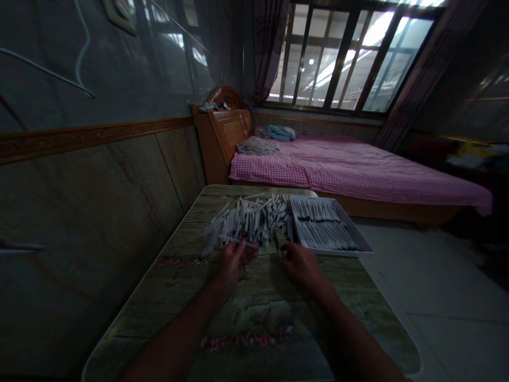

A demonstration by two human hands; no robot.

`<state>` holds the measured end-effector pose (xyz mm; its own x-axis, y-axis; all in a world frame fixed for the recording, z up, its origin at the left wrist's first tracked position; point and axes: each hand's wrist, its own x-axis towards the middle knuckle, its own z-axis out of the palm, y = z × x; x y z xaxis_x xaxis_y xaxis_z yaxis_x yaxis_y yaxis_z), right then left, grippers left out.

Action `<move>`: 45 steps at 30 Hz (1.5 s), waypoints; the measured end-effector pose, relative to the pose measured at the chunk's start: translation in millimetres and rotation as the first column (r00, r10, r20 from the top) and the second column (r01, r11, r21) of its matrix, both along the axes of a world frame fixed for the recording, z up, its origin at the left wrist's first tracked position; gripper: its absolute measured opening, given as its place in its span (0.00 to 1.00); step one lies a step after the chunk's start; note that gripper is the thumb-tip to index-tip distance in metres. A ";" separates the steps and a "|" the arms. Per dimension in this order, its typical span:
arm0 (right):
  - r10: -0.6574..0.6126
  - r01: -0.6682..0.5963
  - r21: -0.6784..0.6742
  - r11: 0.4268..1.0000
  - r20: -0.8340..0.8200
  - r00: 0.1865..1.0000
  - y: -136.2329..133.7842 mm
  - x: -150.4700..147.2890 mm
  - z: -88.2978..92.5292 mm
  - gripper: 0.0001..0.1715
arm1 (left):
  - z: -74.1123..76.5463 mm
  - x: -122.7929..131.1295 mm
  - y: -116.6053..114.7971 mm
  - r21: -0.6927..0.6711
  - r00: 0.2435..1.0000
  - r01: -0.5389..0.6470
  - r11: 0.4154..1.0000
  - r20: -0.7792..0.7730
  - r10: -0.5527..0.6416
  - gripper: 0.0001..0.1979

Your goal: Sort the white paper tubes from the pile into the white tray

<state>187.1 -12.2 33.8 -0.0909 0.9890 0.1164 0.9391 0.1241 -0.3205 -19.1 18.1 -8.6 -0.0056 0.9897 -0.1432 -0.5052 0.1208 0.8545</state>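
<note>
Left hand (234,264) curled, fingers resting on one white rolled-paper tube (238,242) at the near edge of a heaped pile of white tubes (246,225); right hand (302,265) pinches a slim dark metal tool (275,242), its tip just beside the pile, above a mottled green tabletop (254,313).

Paper tubes (244,223) left of tray (338,251)

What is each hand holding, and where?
The left hand seems to pinch a thin white stick near one end; the right hand seems to grip a slender dark tool, grip point unclear.
</note>
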 end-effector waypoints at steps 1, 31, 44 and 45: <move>0.038 -0.036 0.027 0.999 -0.076 0.996 -0.2 -1.8 0.1 0.18 | 0.1 -0.6 0.7 -0.014 1.000 -0.005 1.000 0.019 0.005 0.15; 0.374 -0.346 0.142 0.927 -0.313 0.873 -6.0 -5.4 -5.0 0.23 | 9.5 -3.4 2.1 -0.182 0.957 -0.034 0.983 0.277 0.084 0.06; 0.385 -0.357 0.145 0.923 -0.350 0.854 -4.8 -5.9 -8.2 0.23 | 5.2 -3.8 4.9 -0.198 0.950 -0.065 0.978 0.286 0.121 0.06; 0.383 -0.354 0.146 0.924 -0.349 0.855 -4.7 -6.2 -8.6 0.23 | 4.9 -3.3 4.5 -0.184 0.956 -0.067 0.981 0.270 0.116 0.06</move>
